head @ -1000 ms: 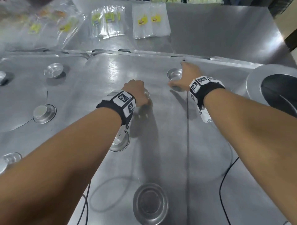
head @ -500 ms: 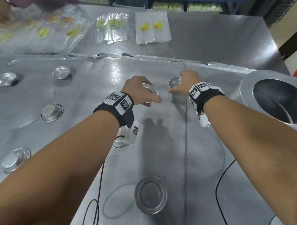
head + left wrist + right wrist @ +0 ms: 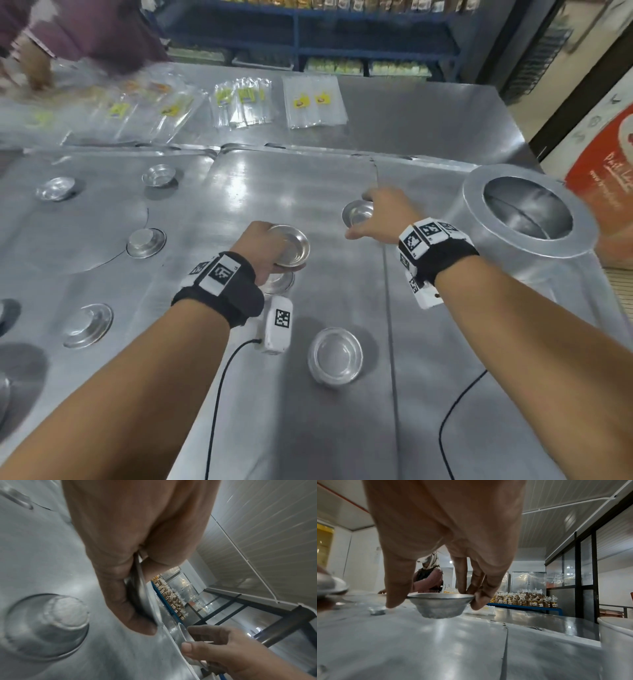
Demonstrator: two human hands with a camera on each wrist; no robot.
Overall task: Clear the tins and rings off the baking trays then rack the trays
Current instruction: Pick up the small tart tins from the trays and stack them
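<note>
Small round aluminium tins lie scattered on flat metal baking trays point(image 3: 308, 178). My left hand point(image 3: 263, 251) grips one tin point(image 3: 291, 245) by its rim, lifted above the tray; in the left wrist view the tin point(image 3: 140, 592) sits edge-on between thumb and fingers. Under that hand another tin point(image 3: 281, 282) lies on the tray. My right hand point(image 3: 380, 219) pinches a second tin point(image 3: 358, 213) by the rim, just off the tray; the right wrist view shows this tin point(image 3: 440, 605) held between thumb and fingertips point(image 3: 477, 601). An upright tin point(image 3: 335, 354) lies nearer me.
A large metal cylinder container point(image 3: 527, 219) stands open-topped at the right. Several more tins, some upside down point(image 3: 145, 240), lie on the left tray. Clear plastic packets point(image 3: 313, 101) lie on the far table, where another person point(image 3: 68, 37) works. Black cables trail from my wrists.
Both hands have lifted their tins off the tray and drawn back toward me. The camera view has tilted up, bringing the cylinder container and the far shelves into sight.
</note>
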